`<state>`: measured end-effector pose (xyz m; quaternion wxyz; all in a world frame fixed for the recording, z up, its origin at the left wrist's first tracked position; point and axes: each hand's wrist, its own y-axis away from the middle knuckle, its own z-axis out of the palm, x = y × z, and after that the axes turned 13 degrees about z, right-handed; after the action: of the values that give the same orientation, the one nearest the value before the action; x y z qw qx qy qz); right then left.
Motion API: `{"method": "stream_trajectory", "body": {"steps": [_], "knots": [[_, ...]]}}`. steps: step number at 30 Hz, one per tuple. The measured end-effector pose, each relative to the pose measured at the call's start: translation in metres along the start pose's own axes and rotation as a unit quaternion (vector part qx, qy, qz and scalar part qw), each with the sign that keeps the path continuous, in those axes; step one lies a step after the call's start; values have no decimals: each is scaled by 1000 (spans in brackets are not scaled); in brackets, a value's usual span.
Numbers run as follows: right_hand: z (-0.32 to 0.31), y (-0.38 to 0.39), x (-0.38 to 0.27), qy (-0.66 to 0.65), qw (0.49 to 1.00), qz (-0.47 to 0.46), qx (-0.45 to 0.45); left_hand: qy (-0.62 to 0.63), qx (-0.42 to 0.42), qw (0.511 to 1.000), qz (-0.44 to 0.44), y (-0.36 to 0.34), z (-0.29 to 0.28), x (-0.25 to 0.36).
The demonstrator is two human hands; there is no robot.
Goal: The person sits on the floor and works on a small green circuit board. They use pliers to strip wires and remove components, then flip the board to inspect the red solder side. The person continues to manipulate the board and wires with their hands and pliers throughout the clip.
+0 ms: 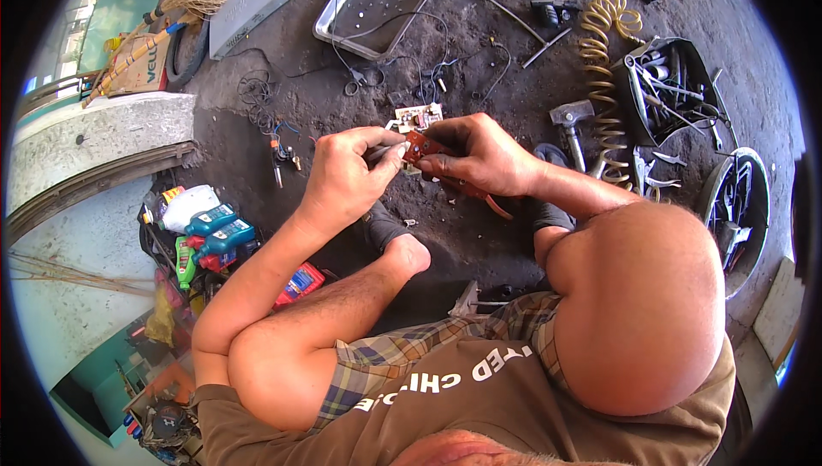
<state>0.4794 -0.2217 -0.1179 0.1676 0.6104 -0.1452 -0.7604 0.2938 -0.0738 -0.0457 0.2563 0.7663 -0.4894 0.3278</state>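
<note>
While the right grip [486, 154] clamps the red-brown plate [417, 147], the left grip [347, 172] sits at its left edge, fingertips together; can't tell if they hold it.

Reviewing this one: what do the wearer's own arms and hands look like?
The left hand and right hand are bare, with no gloves, watch or bracelet showing. The forearms are uncovered too, and a brown T-shirt is worn.
</note>
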Motion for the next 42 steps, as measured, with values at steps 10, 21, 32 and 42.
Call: {"method": "stream_trajectory", "body": {"steps": [10, 21, 32, 42], "knots": [[2, -7, 18, 72, 996, -39, 22, -113, -20, 986, 123, -4, 5, 2], [6, -2, -10, -33, 999, 21, 8, -295, 31, 928, 227, -1, 17, -3], [1, -5, 11, -43, 999, -5, -19, -18, -8, 1000, 22, -1, -1, 0], [3, -3, 11, 26, 999, 0, -23, -49, -53, 997, 16, 1, -1, -2]]}}
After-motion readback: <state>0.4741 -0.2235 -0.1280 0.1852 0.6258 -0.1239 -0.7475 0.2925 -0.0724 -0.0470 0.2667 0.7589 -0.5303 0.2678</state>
